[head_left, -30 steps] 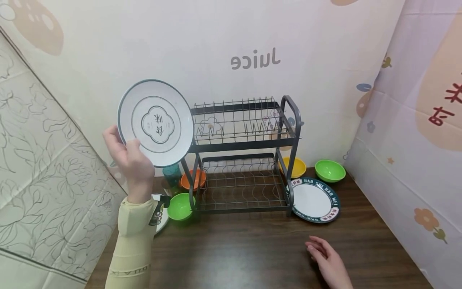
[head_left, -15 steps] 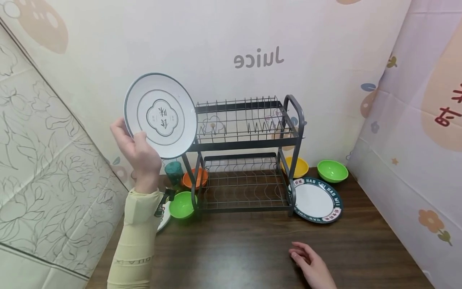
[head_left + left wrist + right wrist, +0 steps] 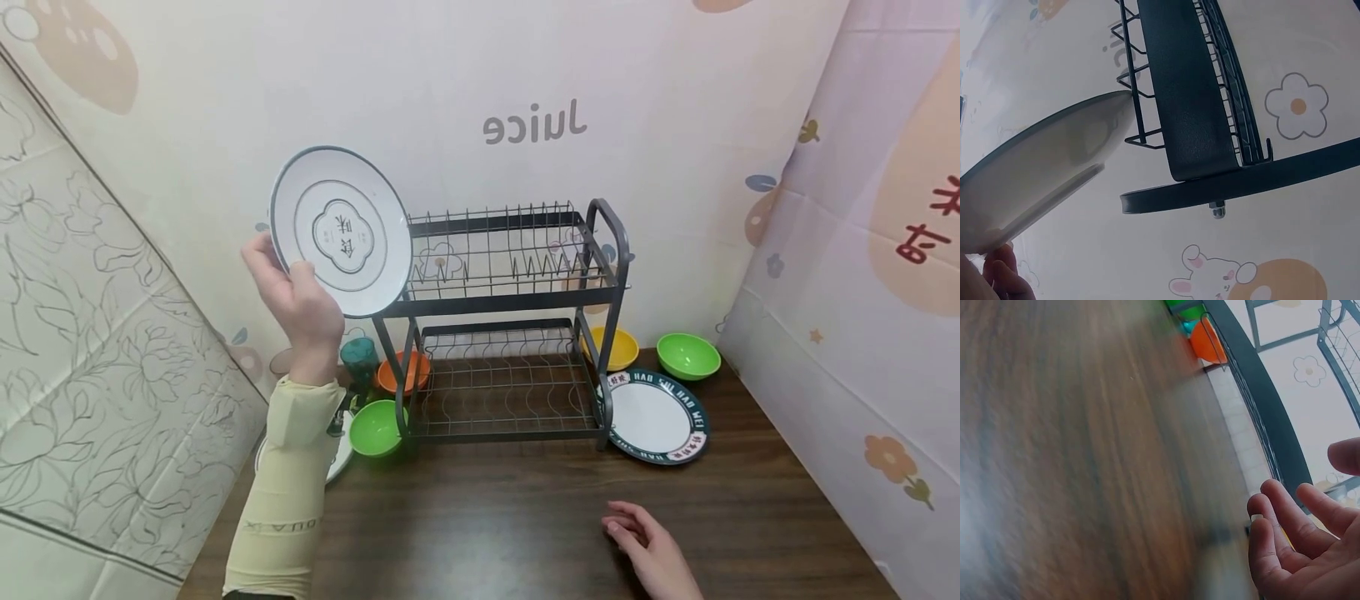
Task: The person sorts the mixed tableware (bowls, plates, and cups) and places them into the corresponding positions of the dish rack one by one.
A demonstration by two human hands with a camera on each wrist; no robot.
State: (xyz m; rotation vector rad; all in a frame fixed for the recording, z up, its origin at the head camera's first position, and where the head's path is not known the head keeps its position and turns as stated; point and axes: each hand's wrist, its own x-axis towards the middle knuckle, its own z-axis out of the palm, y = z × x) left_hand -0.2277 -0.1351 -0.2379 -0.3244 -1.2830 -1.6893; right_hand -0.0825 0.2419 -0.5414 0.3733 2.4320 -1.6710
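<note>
At left, holding up a blue-rimmed plate (image 3: pixel 341 232) in the left hand (image 3: pixel 303 312): gripped at the lower-left rim, thumb on the printed face, fingers behind, face tilted toward the near side. Supported at one edge only, so likely to swing; best to pinch firmly and move slowly. Below, partly covered by the sleeve (image 3: pixel 279 492), a half-hidden plate (image 3: pixel 342 457) on the tabletop (image 3: pixel 480 517).

Next, far side, a teal cup (image 3: pixel 359 354); cannot see into it. Nearer, a left green bowl (image 3: pixel 377 428) by the left foot of the dish rack (image 3: pixel 510 302), nothing visible inside. Farther back, an orange bowl (image 3: pixel 422 371), partly behind the rack's posts, contents hard to tell.

In the middle, two tiers of dark wire and bar, dividers standing in the upper one. Held rim very near the left end in the left wrist view; cannot tell whether touching. Worth lifting clear of the wire ends before any shift right, and turning the rim in line with the dividers, to avoid snagging.

At right, far side, a yellow bowl (image 3: pixel 624 352) behind a rack post, nothing made out inside. Nearer, a lettered plate (image 3: pixel 651 417) flat on the tabletop. Much nearer, the right hand (image 3: pixel 648 550), fingers loosely bent, holding nothing; free, seemingly, to steady the rack. Farthest right, a right green bowl (image 3: pixel 687 357), nothing visible inside.
</note>
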